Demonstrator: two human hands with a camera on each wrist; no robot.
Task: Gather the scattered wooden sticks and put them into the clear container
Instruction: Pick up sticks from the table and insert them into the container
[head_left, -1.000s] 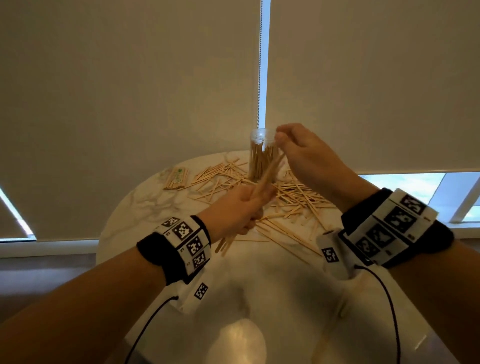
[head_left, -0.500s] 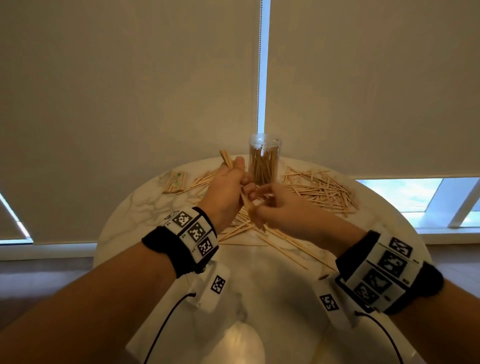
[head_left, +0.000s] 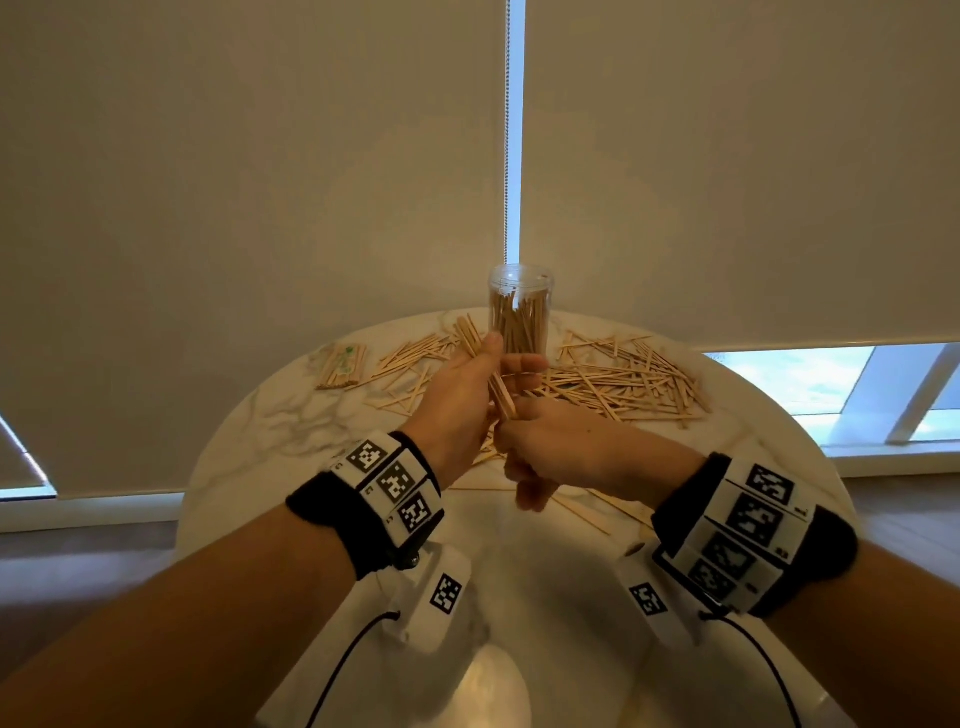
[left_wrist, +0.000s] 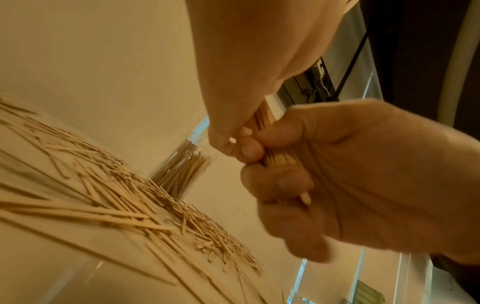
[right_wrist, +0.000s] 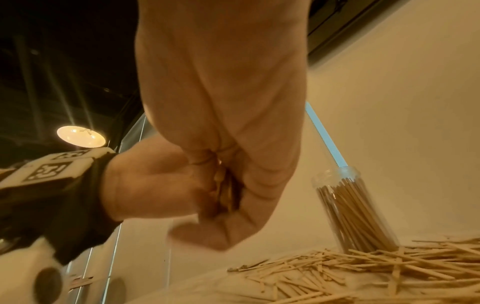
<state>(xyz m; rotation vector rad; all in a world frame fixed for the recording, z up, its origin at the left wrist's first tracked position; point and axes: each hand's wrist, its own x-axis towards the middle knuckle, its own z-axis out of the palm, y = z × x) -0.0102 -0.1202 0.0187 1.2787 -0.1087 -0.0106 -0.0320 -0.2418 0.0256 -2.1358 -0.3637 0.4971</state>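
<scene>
The clear container (head_left: 520, 312) stands upright at the table's far middle, well filled with wooden sticks; it also shows as the container (left_wrist: 182, 166) and the container (right_wrist: 353, 214). Just in front of it my left hand (head_left: 506, 359) grips a bundle of sticks (head_left: 500, 395), held steeply with its top ends up to the left. My right hand (head_left: 511, 434) is curled round the bundle's lower end. The held sticks (left_wrist: 263, 120) peek out between both hands, and the held sticks (right_wrist: 224, 191) lie deep in the fingers. Loose sticks (head_left: 623, 379) lie scattered on the table.
The round marble table (head_left: 260, 415) carries a second scatter of sticks (head_left: 410, 358) left of the container and a few long ones (head_left: 576, 506) near my right wrist. A small wrapped pack of sticks (head_left: 343, 366) lies far left. Roller blinds hang close behind.
My right hand came down from the container's mouth to the bundle's lower end. My left hand lifted the bundle up and forward, closer to the container.
</scene>
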